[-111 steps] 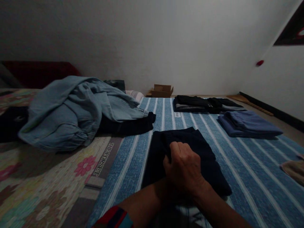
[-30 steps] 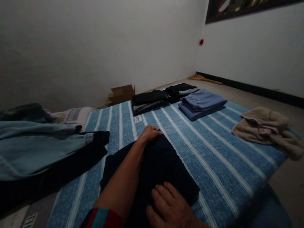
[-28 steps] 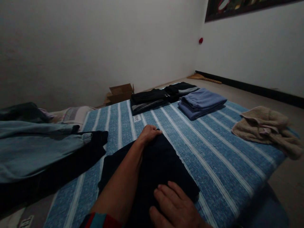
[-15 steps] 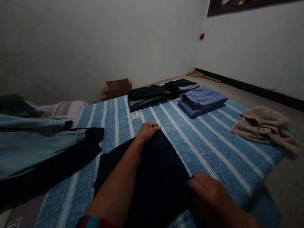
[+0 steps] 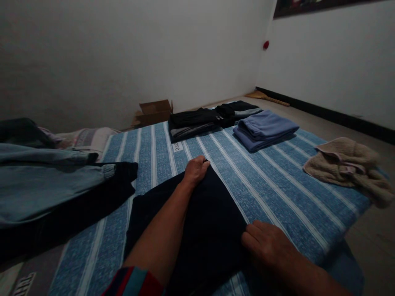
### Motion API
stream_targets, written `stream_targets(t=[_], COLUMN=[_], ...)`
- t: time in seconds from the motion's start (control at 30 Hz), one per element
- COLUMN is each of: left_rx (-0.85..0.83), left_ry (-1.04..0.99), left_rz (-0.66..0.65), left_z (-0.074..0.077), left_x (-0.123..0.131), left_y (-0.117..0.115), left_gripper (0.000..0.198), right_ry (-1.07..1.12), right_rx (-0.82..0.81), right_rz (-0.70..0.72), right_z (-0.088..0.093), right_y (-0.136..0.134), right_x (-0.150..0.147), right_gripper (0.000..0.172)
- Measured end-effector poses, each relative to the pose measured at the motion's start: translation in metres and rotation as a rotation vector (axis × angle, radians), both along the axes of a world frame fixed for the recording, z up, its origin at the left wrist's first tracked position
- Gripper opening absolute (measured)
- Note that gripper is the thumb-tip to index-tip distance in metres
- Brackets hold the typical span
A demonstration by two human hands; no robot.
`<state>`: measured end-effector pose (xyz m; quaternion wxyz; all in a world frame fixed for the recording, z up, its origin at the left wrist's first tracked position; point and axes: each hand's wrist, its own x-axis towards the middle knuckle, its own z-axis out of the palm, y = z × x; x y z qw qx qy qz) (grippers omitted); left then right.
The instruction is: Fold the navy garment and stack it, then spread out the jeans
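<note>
Your left hand (image 5: pixel 196 170) pinched the far corner of the dark folded garment (image 5: pixel 197 226); right hand (image 5: pixel 267 246) gripped its near right edge, fingers curled, on the bed (image 5: pixel 271 185).

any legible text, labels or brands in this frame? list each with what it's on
"ove": white tag on the striped blue cover, seen sideways; the start of the word may be hidden.
Pale lettering on the grey mat border at bottom left: cut off and too blurred to read.
Nothing else legible.
</note>
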<state>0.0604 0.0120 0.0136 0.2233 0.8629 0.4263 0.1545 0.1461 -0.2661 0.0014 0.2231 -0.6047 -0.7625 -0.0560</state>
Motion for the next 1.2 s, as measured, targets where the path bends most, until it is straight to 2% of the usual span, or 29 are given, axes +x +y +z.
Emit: stream_targets(t=[0.17, 0.23, 0.33, 0.4, 0.5, 0.63, 0.73, 0.77, 0.83, 0.93, 1.0, 1.07, 1.2], left_rx=[0.037, 0.045, 0.064, 0.089, 0.133, 0.177, 0.215, 0.241, 0.306, 0.391, 0.445, 0.449, 0.331], left_ry=[0.100, 0.127, 0.161, 0.180, 0.209, 0.260, 0.346, 0.371, 0.371, 0.359, 0.367, 0.373, 0.386], left_rz=[-0.057, -0.062, -0.048, -0.022, -0.011, -0.068, -0.154, -0.199, -0.215, -0.192, -0.152, -0.124, -0.113], left_z=[-0.003, -0.002, 0.007, 0.019, 0.046, 0.088, 0.102, 0.100, 0.087, 0.052, 0.031, 0.018, 0.014], left_x=[-0.002, -0.002, -0.002, -0.002, -0.005, -0.026, -0.056, -0.068, -0.094, -0.130, -0.147, -0.158, -0.161], left_y=[0.001, 0.000, -0.004, -0.006, -0.010, -0.035, -0.076, -0.091, -0.121, -0.150, -0.159, -0.162, -0.160], left_gripper=[0.018, 0.019, 0.021, 0.023, 0.026, 0.024, 0.024, 0.024, 0.028, 0.045, 0.054, 0.063, 0.067], right_ry=[-0.034, -0.032, 0.023, 0.074, 0.086, 0.093, 0.064, 0.049, 0.022, 0.005, 0.003, -0.005, -0.047], right_rx=[-0.034, -0.068, -0.243, -0.279, -0.136, -0.061, -0.098, -0.104, -0.109, -0.163, -0.235, -0.305, -0.391], right_rz=[-0.010, 0.004, 0.098, 0.145, 0.115, 0.154, 0.224, 0.232, 0.230, 0.226, 0.245, 0.261, 0.255], right_z=[-0.003, 0.005, 0.031, 0.050, 0.070, 0.072, 0.065, 0.061, 0.055, 0.042, 0.034, 0.027, 0.021], right_y=[0.001, 0.001, 0.002, 0.006, 0.022, 0.060, 0.085, 0.091, 0.095, 0.089, 0.082, 0.077, 0.077], right_x=[0.001, 0.004, 0.014, 0.020, 0.022, 0.008, -0.007, -0.011, -0.020, -0.033, -0.039, -0.043, -0.045], right_gripper=[0.028, 0.029, 0.023, 0.016, 0.008, 0.009, 0.015, 0.020, 0.034, 0.059, 0.071, 0.078, 0.083])
